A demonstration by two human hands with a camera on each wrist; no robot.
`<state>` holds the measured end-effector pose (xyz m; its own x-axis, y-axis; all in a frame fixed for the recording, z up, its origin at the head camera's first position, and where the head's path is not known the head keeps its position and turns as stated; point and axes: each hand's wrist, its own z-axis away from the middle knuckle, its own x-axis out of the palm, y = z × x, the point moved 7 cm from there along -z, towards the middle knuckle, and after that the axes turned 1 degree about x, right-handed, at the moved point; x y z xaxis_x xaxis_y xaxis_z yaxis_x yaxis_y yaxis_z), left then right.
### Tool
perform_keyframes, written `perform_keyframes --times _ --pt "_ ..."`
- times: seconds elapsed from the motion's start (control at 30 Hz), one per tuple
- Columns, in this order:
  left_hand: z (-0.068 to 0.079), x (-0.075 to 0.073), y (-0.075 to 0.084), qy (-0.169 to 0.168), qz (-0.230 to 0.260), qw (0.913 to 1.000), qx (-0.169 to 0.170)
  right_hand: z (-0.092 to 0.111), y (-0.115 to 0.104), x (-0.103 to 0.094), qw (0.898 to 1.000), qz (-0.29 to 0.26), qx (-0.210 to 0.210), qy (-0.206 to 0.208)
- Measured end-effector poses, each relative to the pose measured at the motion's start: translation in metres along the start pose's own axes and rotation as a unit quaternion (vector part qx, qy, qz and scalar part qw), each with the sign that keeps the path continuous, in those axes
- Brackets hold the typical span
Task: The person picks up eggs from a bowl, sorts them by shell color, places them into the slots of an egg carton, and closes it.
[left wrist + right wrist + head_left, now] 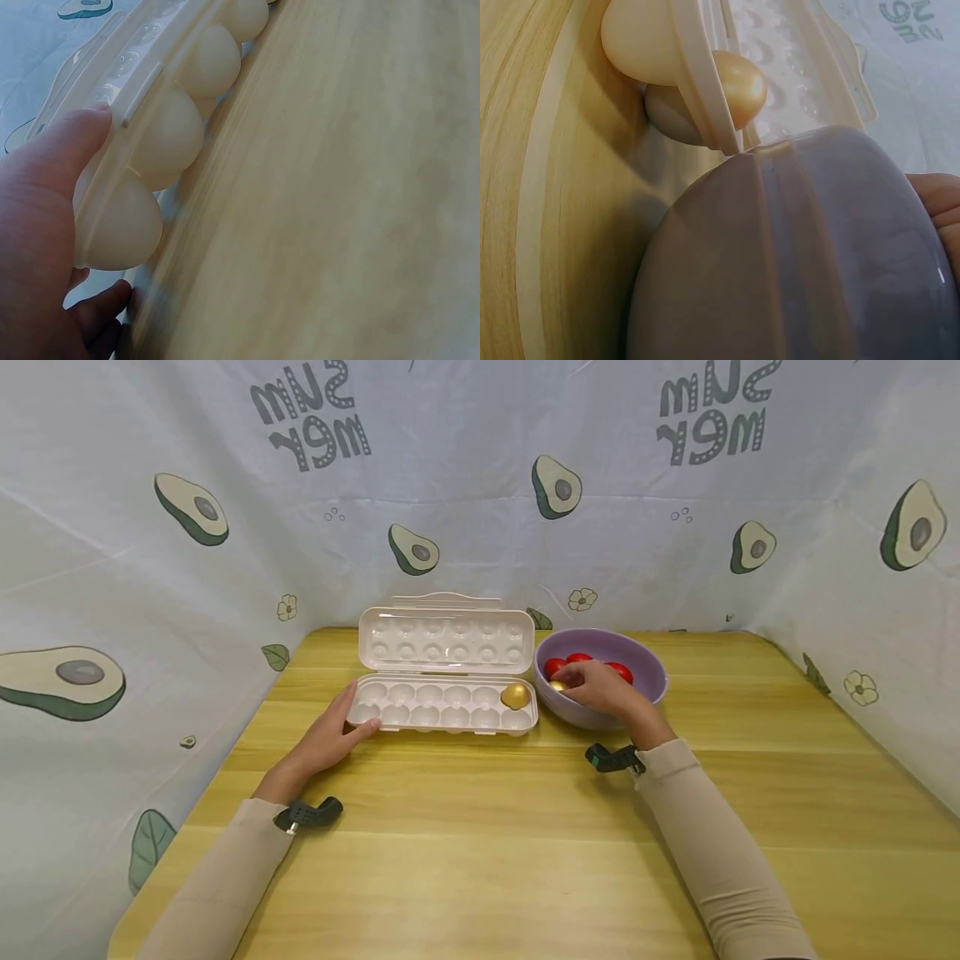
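Observation:
A white plastic egg carton point(471, 720) lies with its lid point(446, 639) raised at the back of the table. One gold egg point(515, 696) sits in the back-row cup at its right end. My left hand point(330, 737) grips the carton's left end, thumb on the front rim and fingers round the side. Over the purple bowl point(645, 668), my right hand point(600, 686) reaches in and pinches another gold egg point(558, 686), mostly hidden by the fingers. Several red eggs point(618, 672) lie in the bowl. In the right wrist view the bowl wall point(780, 262) hides the fingertips.
Against the carton's right end stands the bowl, very close. The wooden table point(480, 852) stretches toward me and to the right. Behind it hangs a pale curtain point(480, 468) with avocado prints.

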<state>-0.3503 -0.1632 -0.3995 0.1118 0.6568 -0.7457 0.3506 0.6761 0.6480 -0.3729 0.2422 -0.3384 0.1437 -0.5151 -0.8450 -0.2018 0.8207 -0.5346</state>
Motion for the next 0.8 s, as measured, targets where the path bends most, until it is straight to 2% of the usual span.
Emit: perform_keyframes --times 0.23,0.47,0.8 --pt "0.0001 -0.0009 0.0014 0.004 0.002 1.0 0.007 0.0015 -0.0001 0.0009 1.0 -0.016 0.014 -0.008" --pt "0.0017 0.0018 -0.0001 0.006 -0.001 1.0 0.008 0.0031 -0.0017 0.0041 1.0 -0.023 0.003 -0.013" --pt "-0.0001 0.0006 0.0003 0.006 -0.006 1.0 0.003 0.004 -0.0053 0.0008 0.999 -0.031 -0.015 0.003"
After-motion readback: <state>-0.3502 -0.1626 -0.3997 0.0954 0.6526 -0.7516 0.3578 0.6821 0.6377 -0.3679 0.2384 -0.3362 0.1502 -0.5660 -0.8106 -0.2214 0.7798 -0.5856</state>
